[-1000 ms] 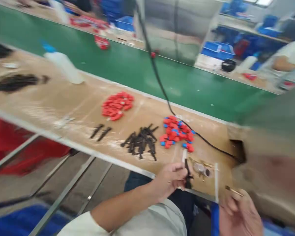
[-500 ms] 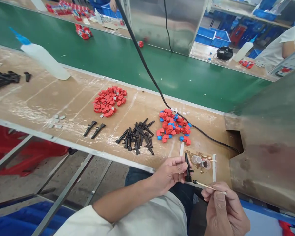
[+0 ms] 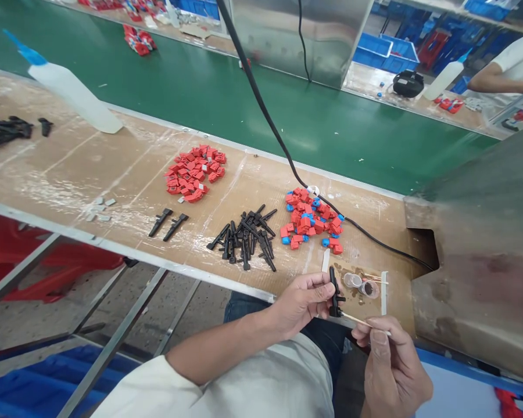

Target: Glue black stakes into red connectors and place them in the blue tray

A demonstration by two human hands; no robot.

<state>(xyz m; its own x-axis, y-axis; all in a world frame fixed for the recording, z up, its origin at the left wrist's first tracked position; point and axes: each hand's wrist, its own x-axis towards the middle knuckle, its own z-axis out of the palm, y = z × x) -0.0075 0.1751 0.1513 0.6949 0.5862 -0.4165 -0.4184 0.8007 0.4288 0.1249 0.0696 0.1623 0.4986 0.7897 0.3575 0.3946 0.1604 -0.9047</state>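
My left hand (image 3: 303, 305) pinches a black plastic part (image 3: 333, 293), a rod with a side peg and a blocky lower end. Between the thumb and fingers of my right hand (image 3: 392, 360) is a thin cotton swab (image 3: 359, 320). Its dark tip meets the lower end of the black part. Just beyond the hands stand two small clear cups (image 3: 368, 289), one with dark liquid in it. To the left lies a heap of similar black parts (image 3: 246, 238), with a pile of red and blue pieces (image 3: 311, 220) behind my left hand.
A red pile (image 3: 195, 173), two separate black parts (image 3: 169, 224) and a white squeeze bottle (image 3: 76, 98) are farther left. A black cable (image 3: 265, 128) crosses the bench. A metal housing (image 3: 479, 255) stands at right; across the green belt (image 3: 192, 87) is a co-worker's arm (image 3: 492, 78).
My right hand has moved left with the swab, bringing its tip from just beside the black part to contact with it. The camera view has shifted slightly.
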